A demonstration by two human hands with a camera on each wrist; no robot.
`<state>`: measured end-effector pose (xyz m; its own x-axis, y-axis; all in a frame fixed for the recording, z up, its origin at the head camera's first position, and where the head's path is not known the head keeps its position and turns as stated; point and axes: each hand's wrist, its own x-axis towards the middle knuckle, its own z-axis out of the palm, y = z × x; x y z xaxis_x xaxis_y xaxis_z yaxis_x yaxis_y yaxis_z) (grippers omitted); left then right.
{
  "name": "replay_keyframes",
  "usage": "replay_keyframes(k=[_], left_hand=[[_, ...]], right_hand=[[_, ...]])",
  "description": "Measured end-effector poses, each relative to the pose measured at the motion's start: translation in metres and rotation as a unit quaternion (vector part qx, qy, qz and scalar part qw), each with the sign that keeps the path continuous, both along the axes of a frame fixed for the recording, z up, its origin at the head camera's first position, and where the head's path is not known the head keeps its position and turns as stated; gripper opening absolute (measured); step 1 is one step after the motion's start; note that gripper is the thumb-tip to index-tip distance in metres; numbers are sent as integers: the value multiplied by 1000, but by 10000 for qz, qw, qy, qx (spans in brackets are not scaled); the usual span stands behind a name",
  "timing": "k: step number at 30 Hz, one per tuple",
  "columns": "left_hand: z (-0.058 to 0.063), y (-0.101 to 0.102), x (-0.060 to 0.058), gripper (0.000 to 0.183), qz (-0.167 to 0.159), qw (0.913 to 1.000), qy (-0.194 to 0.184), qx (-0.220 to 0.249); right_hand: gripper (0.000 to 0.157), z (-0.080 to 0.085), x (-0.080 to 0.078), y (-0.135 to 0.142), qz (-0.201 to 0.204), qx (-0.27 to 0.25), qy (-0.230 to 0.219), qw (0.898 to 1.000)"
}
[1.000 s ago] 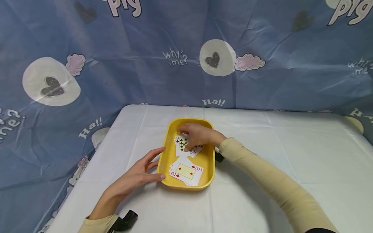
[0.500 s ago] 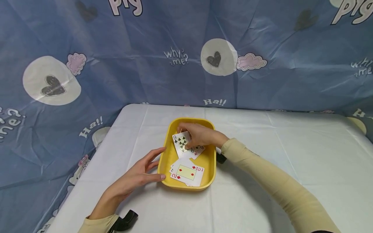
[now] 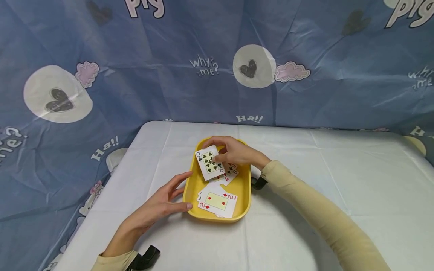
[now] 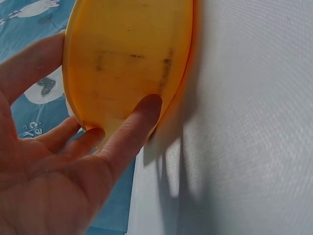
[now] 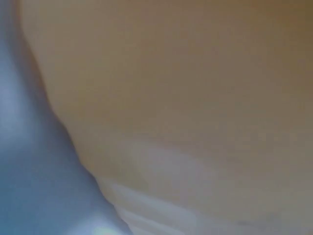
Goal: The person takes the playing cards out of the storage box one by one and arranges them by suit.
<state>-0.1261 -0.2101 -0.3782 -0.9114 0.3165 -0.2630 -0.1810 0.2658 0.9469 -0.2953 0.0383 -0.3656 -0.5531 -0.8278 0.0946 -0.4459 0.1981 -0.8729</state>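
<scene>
A yellow tray (image 3: 243,195) on the table holds two groups of playing cards. My right hand (image 3: 234,151) is over its far half and pinches a nine of clubs (image 3: 207,169), tilted and raised above the far cards (image 3: 231,176). Nearer me in the tray, a two of diamonds (image 3: 222,210) lies on top of other cards, face up. My left hand (image 3: 161,203) touches the tray's left side with its fingers and thumb extended. In the left wrist view, the left thumb (image 4: 132,129) presses the tray's outer wall (image 4: 127,54). The right wrist view is blurred and shows mostly sleeve.
A white cloth (image 3: 305,233) covers the table. Behind it hangs a blue printed curtain (image 3: 162,86). A black wrist device (image 3: 147,257) is by the left sleeve, and another black piece (image 3: 259,183) shows beneath the right wrist.
The nine of clubs has come up off the far cards in my right hand, tilting and shifting slightly left and away, uncovering more cards. My left hand has stayed at the tray's side.
</scene>
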Motion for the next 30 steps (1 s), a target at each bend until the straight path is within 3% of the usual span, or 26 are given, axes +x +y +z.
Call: replay_keyframes(k=[7,14,22,30], left_hand=[[-2,2,0,83,-27,10000,5,15],[2,2,3,84,-27,10000,33,-48],[5,4,5,88,-67,10000,-13,-22],[5,4,6,87,-44,10000,-31,-66]], right_hand=[[46,15,8,34,-733,-593,-379,9948],[50,26,18,95,-1684,-834,-823,9787],[48,6,22,147,-2137,-370,-806,9729],[43,-22,17,155,-2009,561,-428,9771]])
